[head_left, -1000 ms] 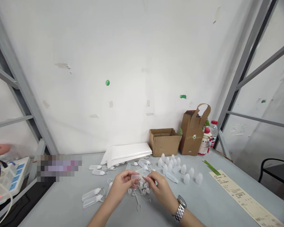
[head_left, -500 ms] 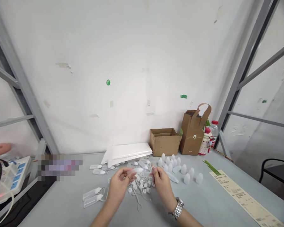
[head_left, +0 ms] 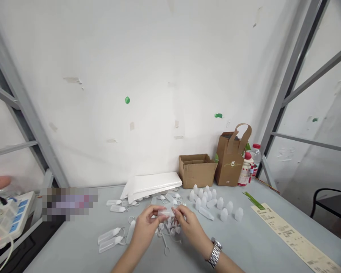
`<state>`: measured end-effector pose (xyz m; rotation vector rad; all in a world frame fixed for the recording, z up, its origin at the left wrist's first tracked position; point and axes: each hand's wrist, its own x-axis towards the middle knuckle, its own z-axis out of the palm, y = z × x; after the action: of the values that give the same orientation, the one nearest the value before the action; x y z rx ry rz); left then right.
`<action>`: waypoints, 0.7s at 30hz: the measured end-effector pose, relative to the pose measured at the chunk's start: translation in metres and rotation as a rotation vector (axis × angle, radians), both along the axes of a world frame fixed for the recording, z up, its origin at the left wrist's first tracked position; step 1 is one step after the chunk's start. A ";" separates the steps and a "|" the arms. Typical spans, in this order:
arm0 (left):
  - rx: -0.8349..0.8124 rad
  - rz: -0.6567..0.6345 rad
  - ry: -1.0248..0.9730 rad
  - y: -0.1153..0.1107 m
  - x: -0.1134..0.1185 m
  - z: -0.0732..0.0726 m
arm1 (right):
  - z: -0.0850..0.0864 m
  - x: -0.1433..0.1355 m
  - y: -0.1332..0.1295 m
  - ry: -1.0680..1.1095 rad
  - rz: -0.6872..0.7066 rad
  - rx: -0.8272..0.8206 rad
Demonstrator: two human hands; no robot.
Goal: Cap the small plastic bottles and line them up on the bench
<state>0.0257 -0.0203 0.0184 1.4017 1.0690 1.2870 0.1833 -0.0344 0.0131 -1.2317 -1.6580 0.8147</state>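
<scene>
A small translucent bottle (head_left: 165, 213) lies between my two hands, above the grey table. Its left end is pinched in my left hand (head_left: 147, 224). The fingertips of my right hand (head_left: 190, 223) are closed at its other end; a small part there is too hidden to make out. Below the hands is a pile of white caps (head_left: 174, 229) with ring straps. Two capped bottles (head_left: 111, 243) lie to the left. On the right, several frosted bottles (head_left: 223, 215) stand upright, with a few lying among them.
White padded envelopes (head_left: 155, 184) lie at the back, beside an open cardboard box (head_left: 198, 175) and a brown paper bag (head_left: 229, 167). A printed paper strip (head_left: 295, 239) runs along the right. At the left sit a power strip (head_left: 18, 218) and cables.
My right hand has moved left and now meets the bottle in my left hand. The view has shifted slightly, and another bottle shows beside my left wrist.
</scene>
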 end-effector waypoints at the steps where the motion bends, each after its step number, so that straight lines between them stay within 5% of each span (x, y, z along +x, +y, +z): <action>1: 0.008 -0.003 0.006 0.000 0.000 -0.001 | 0.000 0.000 0.000 0.016 0.009 -0.023; 9: -0.166 -0.060 0.058 -0.001 -0.001 -0.004 | 0.006 0.002 -0.005 0.065 0.000 0.058; 16: -0.085 -0.028 0.079 -0.001 -0.002 0.001 | 0.003 0.001 -0.001 0.072 0.034 -0.097; 21: -0.120 -0.041 0.084 -0.003 -0.003 0.005 | 0.006 0.003 -0.002 0.106 0.026 0.028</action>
<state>0.0230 -0.0231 0.0231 1.3898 1.1497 1.1242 0.1867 -0.0360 0.0190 -1.1305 -1.5982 0.8554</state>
